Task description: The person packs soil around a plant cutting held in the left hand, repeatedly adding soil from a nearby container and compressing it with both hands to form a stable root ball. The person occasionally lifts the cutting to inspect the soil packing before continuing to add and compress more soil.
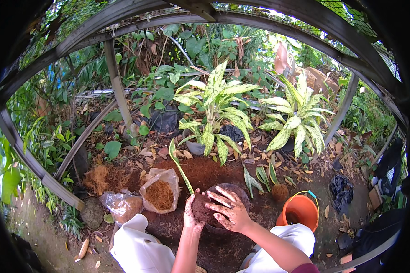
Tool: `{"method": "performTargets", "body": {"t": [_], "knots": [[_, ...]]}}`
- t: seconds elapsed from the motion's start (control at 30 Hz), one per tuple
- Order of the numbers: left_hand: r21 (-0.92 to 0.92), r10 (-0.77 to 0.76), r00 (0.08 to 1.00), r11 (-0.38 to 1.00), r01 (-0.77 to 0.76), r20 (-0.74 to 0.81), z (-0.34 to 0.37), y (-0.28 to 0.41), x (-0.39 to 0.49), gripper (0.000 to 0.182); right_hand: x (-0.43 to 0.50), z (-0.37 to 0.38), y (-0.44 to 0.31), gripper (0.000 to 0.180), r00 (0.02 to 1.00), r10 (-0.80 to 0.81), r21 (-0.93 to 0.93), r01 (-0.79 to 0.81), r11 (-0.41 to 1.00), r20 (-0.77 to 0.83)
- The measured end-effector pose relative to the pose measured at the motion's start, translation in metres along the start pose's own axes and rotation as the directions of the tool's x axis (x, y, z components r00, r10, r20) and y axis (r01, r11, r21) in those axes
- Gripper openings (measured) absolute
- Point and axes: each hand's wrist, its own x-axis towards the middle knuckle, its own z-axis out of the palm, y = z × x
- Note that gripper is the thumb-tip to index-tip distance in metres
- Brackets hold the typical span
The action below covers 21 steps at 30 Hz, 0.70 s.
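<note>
My left hand (192, 213) holds a dark ball of soil (202, 207) from its left side, above the near rim of a basin. A single long variegated snake plant leaf (179, 163) rises from the ball and leans to the left. My right hand (229, 211), fingers spread and smeared with soil, rests against the ball's right side. Beneath and behind the hands sits a round, see-through basin (244, 196), its inside partly hidden by them.
An open bag of coconut fibre (160, 195) and a clear plastic bag (122, 206) lie left. Right are snake plant cuttings (262, 177), a fibre ball (279, 192) and an orange bucket (302, 210). Two variegated potted plants (213, 112) (299, 119) stand beyond; wooden posts (118, 85) frame the area.
</note>
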Motion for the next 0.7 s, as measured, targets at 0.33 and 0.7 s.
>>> {"method": "performTargets", "body": {"t": [0.33, 0.7], "knots": [[0.007, 0.038, 0.999, 0.999, -0.038, 0.022, 0.003, 0.0, -0.001, 0.035, -0.003, 0.008, 0.001, 0.033, 0.996, 0.052, 0.153, -0.041, 0.987, -0.074], [-0.105, 0.095, 0.978, 0.991, -0.077, 0.183, -0.002, -0.001, -0.001, 0.043, -0.006, 0.016, -0.002, 0.033, 0.993, 0.076, 0.111, -0.066, 0.992, -0.092]]}}
